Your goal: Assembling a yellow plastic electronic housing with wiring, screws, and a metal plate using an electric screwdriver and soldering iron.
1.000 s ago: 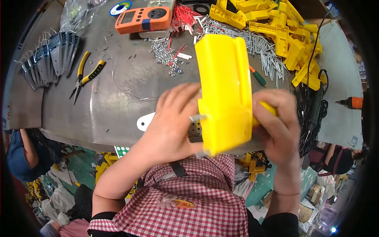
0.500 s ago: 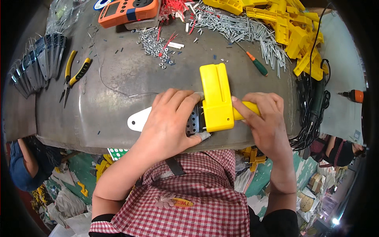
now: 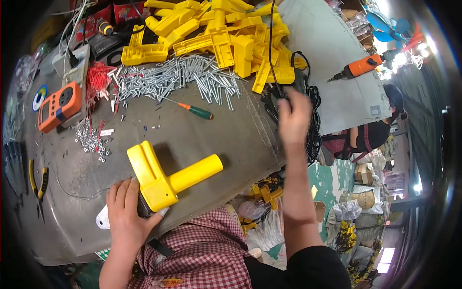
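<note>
My left hand (image 3: 126, 207) is closed on the lower left end of a yellow plastic tool housing (image 3: 153, 179), its thumb along the near edge. A round yellow handle (image 3: 197, 172) juts from the housing to the right. A white plate with a hole (image 3: 102, 219) sticks out to the left from under my left hand; most of it is covered. At the table's right edge, my right hand (image 3: 294, 118) is off the housing, over a bundle of black cables (image 3: 314, 103). Motion blurs its fingers, and I cannot see whether they grip anything.
Beyond the housing lie a screwdriver (image 3: 196, 111), long screws (image 3: 168, 77) and a heap of yellow plastic shells (image 3: 221, 41). Left are nuts (image 3: 91, 139), an orange meter (image 3: 60, 107) and pliers (image 3: 37, 185). An orange power driver (image 3: 358, 67) rests on a pale surface at right.
My right hand has let go of the yellow handle and moved right and away to the cables. My left hand still holds the housing. The view has swung right.
</note>
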A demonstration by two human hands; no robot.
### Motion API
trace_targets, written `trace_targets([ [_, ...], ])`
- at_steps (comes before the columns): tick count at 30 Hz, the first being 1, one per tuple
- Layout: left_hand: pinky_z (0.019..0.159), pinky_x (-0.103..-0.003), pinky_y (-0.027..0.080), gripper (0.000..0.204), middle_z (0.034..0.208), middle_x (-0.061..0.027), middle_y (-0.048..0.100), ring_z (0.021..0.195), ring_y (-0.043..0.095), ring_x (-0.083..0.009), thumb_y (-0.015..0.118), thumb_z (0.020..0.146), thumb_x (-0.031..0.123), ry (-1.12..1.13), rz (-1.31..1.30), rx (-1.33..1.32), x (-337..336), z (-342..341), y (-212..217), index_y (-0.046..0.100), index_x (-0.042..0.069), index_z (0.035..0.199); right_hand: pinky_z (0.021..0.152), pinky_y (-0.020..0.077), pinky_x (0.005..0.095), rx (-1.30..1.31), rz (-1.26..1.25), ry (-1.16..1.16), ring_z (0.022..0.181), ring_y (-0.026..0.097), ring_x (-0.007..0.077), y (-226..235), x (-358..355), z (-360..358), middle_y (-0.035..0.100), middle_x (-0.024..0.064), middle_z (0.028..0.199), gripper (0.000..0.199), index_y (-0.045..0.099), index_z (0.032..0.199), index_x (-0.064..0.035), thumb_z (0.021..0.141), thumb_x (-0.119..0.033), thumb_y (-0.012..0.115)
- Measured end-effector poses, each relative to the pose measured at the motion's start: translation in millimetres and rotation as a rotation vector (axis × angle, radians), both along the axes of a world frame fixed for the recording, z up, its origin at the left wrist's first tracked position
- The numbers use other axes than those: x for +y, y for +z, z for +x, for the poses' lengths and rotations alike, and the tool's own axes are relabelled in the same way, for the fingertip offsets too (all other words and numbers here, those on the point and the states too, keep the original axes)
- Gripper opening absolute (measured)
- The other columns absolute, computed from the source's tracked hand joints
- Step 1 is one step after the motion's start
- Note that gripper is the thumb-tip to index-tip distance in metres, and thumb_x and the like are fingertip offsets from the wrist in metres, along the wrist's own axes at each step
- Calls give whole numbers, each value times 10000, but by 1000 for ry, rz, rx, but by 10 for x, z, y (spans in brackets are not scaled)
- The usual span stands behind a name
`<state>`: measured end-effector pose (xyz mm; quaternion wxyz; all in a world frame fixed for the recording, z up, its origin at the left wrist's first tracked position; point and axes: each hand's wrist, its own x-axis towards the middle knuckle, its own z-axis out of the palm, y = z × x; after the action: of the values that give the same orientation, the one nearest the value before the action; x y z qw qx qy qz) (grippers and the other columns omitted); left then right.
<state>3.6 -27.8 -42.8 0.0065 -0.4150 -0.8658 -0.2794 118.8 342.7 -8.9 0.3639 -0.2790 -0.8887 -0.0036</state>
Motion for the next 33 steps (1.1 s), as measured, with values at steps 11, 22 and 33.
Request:
trace_targets([
  [11, 926, -462, 417, 737, 1105, -182, 572, 1060, 505, -391, 825, 450, 155, -112, 6, -47, 43, 67, 26, 562, -24, 1115, 904, 453, 426, 622, -1309, 442, 976, 557, 256, 35, 317, 512, 564, 105, 1026, 496, 400, 1294, 11, 849, -143, 557],
  [22, 865, -457, 447, 726, 1066, -154, 577, 1006, 519, -366, 819, 440, 210, -120, -61, 31, 76, 50, 64, 582, -7, 1091, 933, 395, 403, 1198, -1985, 800, 870, 524, 184, -154, -821, 75, 531, 42, 878, 357, 487, 1157, -65, 900, -309, 538],
  [33, 904, -481, 425, 766, 1093, -195, 552, 1036, 509, -399, 848, 463, 222, -135, -43, -18, 34, 41, 108, 534, -35, 1113, 937, 373, 397, 1316, -2086, 909, 864, 500, 176, -283, -1117, -15, 503, 25, 862, 373, 481, 1145, -73, 862, -293, 585],
])
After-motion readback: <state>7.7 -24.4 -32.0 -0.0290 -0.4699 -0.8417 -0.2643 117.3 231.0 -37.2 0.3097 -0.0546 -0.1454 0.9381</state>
